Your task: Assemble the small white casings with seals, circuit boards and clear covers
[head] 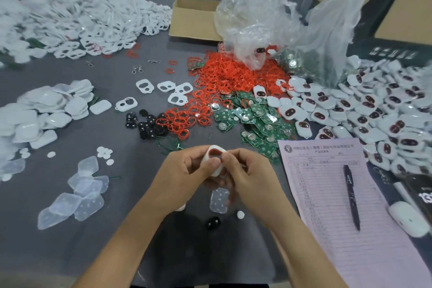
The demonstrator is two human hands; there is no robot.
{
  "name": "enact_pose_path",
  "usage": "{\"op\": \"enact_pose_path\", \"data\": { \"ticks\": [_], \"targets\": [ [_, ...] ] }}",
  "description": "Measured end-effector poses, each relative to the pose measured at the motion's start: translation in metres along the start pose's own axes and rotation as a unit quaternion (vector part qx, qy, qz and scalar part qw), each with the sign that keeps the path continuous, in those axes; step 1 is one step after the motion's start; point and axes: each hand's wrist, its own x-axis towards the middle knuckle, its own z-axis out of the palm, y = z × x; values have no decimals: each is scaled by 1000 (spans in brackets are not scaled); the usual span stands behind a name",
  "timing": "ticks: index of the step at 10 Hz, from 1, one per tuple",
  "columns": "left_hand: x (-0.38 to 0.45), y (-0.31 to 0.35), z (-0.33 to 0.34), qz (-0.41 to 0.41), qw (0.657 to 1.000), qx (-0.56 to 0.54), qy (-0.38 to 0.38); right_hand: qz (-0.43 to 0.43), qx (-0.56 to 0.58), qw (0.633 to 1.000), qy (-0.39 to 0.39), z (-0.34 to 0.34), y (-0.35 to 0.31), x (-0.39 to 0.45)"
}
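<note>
Both hands meet over the near edge of the grey table [88, 229]. The left hand [184, 170] and right hand [247, 175] curl their fingers around 1 small white casing [214, 159], thumbs pinching it from either side; a red seal [216, 152] shows at its top opening, though whether it is fully seated is hard to tell behind the fingers. Just below the hands lie 1 clear cover [219, 200], a white disc [240, 214] and a black lens piece [213, 222]. To the left, a loose spread of clear covers [79, 196]. To the right, a pink form [346, 217] with a dark pen [351, 196] resting on it, and a white mouse [408, 218] beside it. Further out in the middle, a cluster of black lenses [145, 125], then green circuit boards [254, 121] touching a big heap of red seals [224, 82]. A few white frames [163, 90] lie left of that heap. Right side: a pile of assembled casings [374, 110]. Left side: white shell backs [46, 110]. At the back, crumpled plastic bags [280, 23], a cardboard box [194, 21] and a broad mound of white frames [93, 21].
</note>
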Motion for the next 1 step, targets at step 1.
{"op": "enact_pose_path", "data": {
  "ticks": [1],
  "targets": [
    [-2, 4, 8, -18, 999, -25, 35, 11, 20, 1000, 16, 2, -7, -5]
  ]
}}
